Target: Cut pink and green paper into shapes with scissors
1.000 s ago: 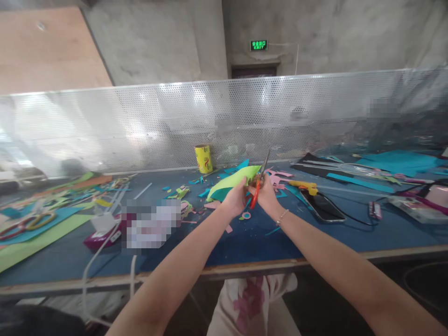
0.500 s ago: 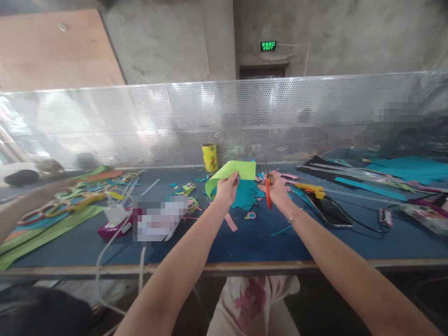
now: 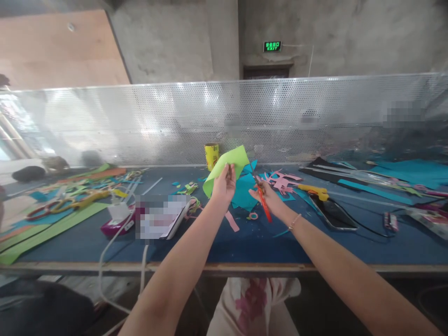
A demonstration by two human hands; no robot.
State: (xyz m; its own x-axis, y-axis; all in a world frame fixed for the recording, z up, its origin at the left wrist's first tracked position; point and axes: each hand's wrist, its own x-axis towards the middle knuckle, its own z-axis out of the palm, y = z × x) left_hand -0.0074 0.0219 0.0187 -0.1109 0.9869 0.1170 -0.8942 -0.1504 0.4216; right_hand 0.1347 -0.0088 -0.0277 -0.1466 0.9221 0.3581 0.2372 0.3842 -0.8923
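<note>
My left hand [image 3: 225, 183] pinches a curled sheet of lime-green paper [image 3: 238, 157], held tilted above the table. Close by on the right, my right hand [image 3: 269, 196] is wrapped round a pair of red-handled scissors [image 3: 263, 201]; the blades point up and away, and whether they are parted I cannot tell. Beneath both hands lie teal paper pieces [image 3: 245, 198]. Pink cut scraps [image 3: 282, 181] are heaped just beyond my right hand. A pink strip [image 3: 231, 221] and a small pink ring-shaped piece [image 3: 252, 216] rest on the table nearer to me.
A yellow tape roll [image 3: 212, 156] stands by the perforated metal screen [image 3: 168, 126]. At left are a phone [image 3: 164, 217], a purple power strip [image 3: 117, 226] with cables, and several scissors [image 3: 70, 204]. To the right lie a yellow glue gun [image 3: 313, 190] and a dark phone [image 3: 334, 212].
The green paper has tilted, its right end rising. My right hand has turned the scissors so their handles slant down to the right. Another person's arm at the left has mostly withdrawn.
</note>
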